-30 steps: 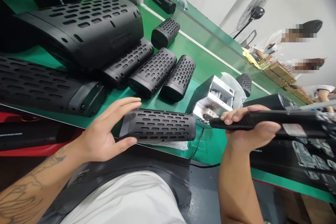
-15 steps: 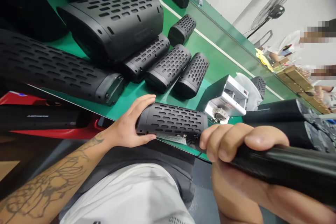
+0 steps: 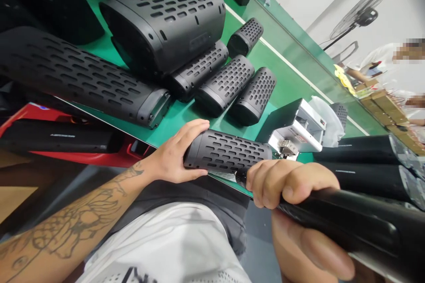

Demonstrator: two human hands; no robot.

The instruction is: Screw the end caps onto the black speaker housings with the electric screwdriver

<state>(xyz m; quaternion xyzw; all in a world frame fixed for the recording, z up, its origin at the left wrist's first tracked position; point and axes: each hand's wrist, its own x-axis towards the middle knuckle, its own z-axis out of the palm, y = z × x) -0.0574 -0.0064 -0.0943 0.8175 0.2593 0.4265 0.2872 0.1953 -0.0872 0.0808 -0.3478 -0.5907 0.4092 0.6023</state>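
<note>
My left hand (image 3: pixel 174 157) grips the left end of a small black perforated cylinder speaker shell (image 3: pixel 229 152) lying at the front edge of the green bench (image 3: pixel 282 84). Thumb below, fingers over the top. My right hand (image 3: pixel 288 183) is wrapped round a long black electric screwdriver (image 3: pixel 348 219). The screwdriver's tip meets the underside of the shell near its right end.
Several more black perforated shells lie behind, small ones (image 3: pixel 226 86) in a row, a big one (image 3: pixel 169 26) and a long one (image 3: pixel 79 82). A white metal box (image 3: pixel 299 128) stands right of the shell. Black tubes (image 3: pixel 361 157) lie at right. People work far right beside a fan (image 3: pixel 365 13).
My left hand closed on the shell's end, having been open beside it. My right hand brought the screwdriver from level at the right down to the shell's lower edge.
</note>
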